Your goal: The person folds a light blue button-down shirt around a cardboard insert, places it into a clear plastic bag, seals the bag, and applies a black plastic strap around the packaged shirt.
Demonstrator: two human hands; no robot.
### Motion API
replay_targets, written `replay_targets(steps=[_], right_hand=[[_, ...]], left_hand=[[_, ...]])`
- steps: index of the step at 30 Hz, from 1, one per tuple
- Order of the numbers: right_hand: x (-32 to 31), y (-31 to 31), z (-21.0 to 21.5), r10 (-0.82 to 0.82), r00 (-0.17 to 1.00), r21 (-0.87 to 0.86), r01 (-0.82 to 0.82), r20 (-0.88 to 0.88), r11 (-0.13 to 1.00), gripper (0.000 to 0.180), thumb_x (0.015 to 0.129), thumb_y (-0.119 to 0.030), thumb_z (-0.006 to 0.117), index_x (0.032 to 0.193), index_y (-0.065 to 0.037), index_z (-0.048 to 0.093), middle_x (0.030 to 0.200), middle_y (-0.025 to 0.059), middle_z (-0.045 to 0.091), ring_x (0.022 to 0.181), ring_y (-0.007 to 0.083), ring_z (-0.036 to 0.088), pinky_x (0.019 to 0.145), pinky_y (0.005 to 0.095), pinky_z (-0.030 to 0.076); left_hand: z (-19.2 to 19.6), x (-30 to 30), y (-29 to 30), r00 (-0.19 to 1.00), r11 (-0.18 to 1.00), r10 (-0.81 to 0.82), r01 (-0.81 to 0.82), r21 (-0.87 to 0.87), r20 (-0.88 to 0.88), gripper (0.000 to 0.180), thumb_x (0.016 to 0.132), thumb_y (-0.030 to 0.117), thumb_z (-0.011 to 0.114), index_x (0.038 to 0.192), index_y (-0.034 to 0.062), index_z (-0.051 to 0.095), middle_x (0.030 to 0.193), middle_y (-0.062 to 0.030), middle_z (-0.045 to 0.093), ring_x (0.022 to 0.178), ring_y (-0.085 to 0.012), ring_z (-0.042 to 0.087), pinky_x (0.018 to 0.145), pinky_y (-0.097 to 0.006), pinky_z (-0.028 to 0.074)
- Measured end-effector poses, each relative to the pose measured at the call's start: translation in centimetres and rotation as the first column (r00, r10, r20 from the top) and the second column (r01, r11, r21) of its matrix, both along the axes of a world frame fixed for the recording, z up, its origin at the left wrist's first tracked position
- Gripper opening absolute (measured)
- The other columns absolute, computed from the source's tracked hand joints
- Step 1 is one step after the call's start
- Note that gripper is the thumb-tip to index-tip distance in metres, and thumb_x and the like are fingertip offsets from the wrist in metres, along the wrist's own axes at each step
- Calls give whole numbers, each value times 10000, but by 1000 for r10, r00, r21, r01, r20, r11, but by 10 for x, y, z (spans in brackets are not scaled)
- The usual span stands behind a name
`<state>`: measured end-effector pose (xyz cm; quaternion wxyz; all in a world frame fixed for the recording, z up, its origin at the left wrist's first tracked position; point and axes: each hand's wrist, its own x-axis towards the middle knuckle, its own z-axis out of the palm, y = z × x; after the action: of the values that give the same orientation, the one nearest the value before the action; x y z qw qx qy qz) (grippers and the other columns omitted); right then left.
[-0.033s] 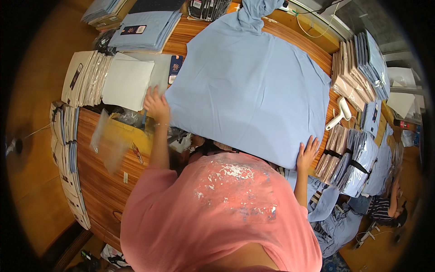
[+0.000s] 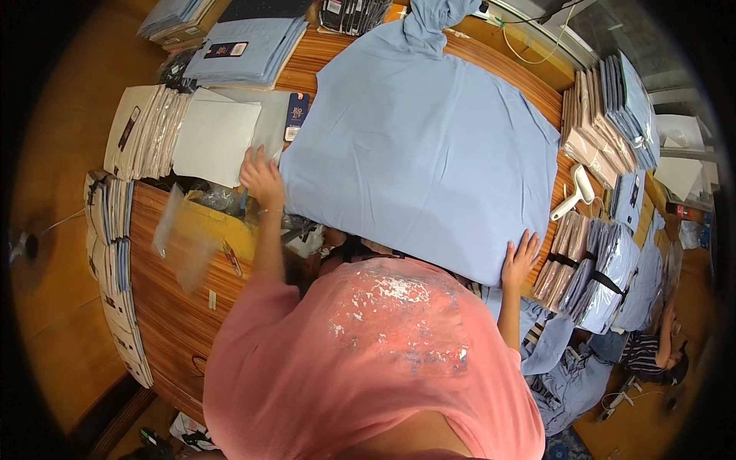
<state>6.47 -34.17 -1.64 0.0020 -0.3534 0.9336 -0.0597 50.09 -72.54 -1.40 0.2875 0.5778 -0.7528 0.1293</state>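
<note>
A light blue garment (image 2: 422,146) lies spread flat over the table in front of me, its far end bunched up. My right hand (image 2: 521,261) rests on the garment's near right corner, fingers stretched out and holding nothing. By the garment's left edge, my left hand (image 2: 262,182) has its fingers apart at the border of a pile of white sheets (image 2: 217,134). Whether its fingertips touch the sheets I cannot tell. Beside the sheets, a dark blue tag (image 2: 297,115) lies on a clear plastic bag.
Packed beige garments (image 2: 146,130) and a blue folded stack (image 2: 249,54) stand at the left. On the right are a white lint roller (image 2: 573,193), strapped packed garments (image 2: 586,264) and more beige stacks (image 2: 594,126). Another person (image 2: 652,356) is at the far right.
My left hand has shifted slightly left, toward the white sheets. My right hand and the garment have stayed put.
</note>
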Motion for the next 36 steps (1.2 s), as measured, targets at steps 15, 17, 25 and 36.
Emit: replay_targets(steps=[15, 17, 25, 36], right_hand=[[6, 24, -20, -154, 984, -104, 144, -89, 984, 545, 925, -428, 410, 1379, -131, 360, 1420, 191, 297, 1323, 350, 251, 1066, 540, 135], [6, 23, -22, -157, 983, -80, 150, -97, 985, 543, 918, -414, 433, 1374, -128, 370, 1417, 196, 299, 1321, 353, 252, 1067, 535, 141], [-13, 15, -20, -215, 975, -55, 212, -59, 976, 587, 869, -454, 489, 1361, -150, 386, 1420, 189, 293, 1329, 336, 250, 1069, 534, 158], [39, -110, 77, 450, 879, -619, -266, 159, 739, 324, 791, -217, 622, 1060, -36, 603, 1067, 167, 591, 1006, 314, 555, 877, 416, 435]], left_hand=[[-3, 61, 16, 510, 375, 627, 464, 802, -589, 200, 911, 210, 504, 962, 33, 580, 788, -6, 591, 712, -102, 564, 620, -278, 464], [-29, 70, 1, 834, 656, 96, 357, 665, -543, 245, 898, 204, 509, 1024, -1, 556, 882, -102, 599, 843, -214, 574, 756, -336, 455], [-19, 96, -66, 994, 933, 16, -53, 356, 106, 739, 845, 484, 536, 1380, 32, 304, 1403, -234, 298, 1300, -389, 272, 1041, -505, 263], [67, 68, -83, 973, 696, -99, -84, 713, 211, 346, 825, 198, 587, 1093, -21, 605, 1043, -209, 621, 963, -351, 585, 845, -398, 451]])
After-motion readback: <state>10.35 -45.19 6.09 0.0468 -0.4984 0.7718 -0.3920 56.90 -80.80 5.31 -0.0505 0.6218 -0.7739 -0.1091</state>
